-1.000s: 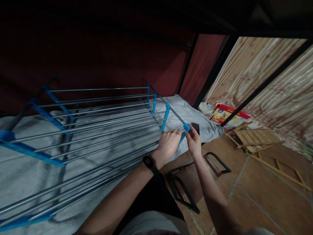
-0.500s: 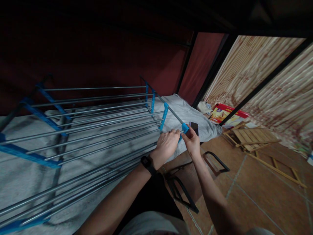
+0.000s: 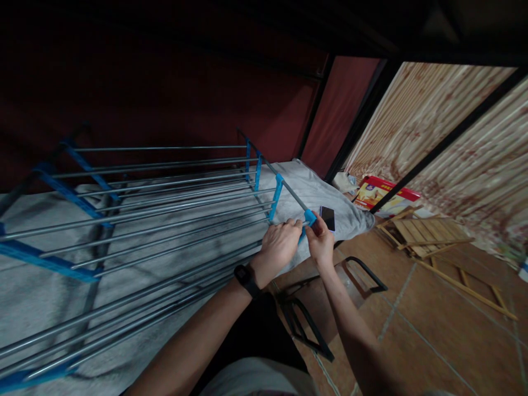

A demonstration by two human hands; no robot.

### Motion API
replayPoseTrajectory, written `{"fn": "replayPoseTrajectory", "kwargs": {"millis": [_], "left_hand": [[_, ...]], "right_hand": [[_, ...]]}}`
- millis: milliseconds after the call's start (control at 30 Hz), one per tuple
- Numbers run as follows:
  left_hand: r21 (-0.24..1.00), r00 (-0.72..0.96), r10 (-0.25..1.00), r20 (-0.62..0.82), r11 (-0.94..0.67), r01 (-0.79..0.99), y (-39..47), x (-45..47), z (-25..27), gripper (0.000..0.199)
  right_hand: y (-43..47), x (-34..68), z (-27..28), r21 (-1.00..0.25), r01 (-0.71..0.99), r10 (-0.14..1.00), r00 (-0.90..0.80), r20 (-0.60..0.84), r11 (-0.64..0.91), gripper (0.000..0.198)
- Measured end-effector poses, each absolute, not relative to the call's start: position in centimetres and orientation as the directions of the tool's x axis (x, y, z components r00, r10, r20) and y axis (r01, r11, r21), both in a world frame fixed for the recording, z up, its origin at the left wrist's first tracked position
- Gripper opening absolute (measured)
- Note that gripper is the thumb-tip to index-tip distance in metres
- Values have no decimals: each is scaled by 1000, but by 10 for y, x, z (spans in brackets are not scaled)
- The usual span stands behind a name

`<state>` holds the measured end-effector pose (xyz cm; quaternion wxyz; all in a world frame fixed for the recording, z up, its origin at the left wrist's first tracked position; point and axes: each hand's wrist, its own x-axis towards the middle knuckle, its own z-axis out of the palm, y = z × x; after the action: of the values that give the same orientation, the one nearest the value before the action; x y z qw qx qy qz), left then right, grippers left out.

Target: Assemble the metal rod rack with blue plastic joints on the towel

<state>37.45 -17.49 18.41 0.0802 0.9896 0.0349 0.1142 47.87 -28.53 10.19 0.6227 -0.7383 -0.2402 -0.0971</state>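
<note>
A drying rack with grey metal rods and blue plastic brackets lies across a bed with a grey cover. My left hand, with a black watch on its wrist, is closed around a rod near the rack's right end. The fingers of my right hand pinch the blue plastic bracket at the near right corner, just beside the left hand. Part of that bracket is hidden behind my fingers. A dark phone lies on the cover just beyond the right hand.
Black metal frame parts stand low by my legs. On the tiled floor lies a folded wooden slatted piece. A red and yellow box rests near the patterned curtain. A dark post rises at the bed's corner.
The rack's near right corner and both hands have shifted very slightly left. More of the phone shows beside my right hand. Both grips stay the same.
</note>
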Motion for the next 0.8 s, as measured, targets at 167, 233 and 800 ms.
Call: {"fn": "replayPoseTrajectory", "kwargs": {"millis": [167, 233, 800], "left_hand": [[183, 976, 91, 200, -982, 54, -174, 374, 183, 35], [182, 976, 91, 196, -982, 55, -174, 373, 184, 35], [186, 984, 85, 159, -981, 55, -174, 368, 188, 37]], "right_hand": [[-284, 478, 100, -877, 470, 231, 869, 439, -101, 49], [-284, 478, 100, -881, 464, 226, 872, 435, -95, 48], [-284, 475, 99, -885, 459, 240, 870, 430, -78, 51]]}}
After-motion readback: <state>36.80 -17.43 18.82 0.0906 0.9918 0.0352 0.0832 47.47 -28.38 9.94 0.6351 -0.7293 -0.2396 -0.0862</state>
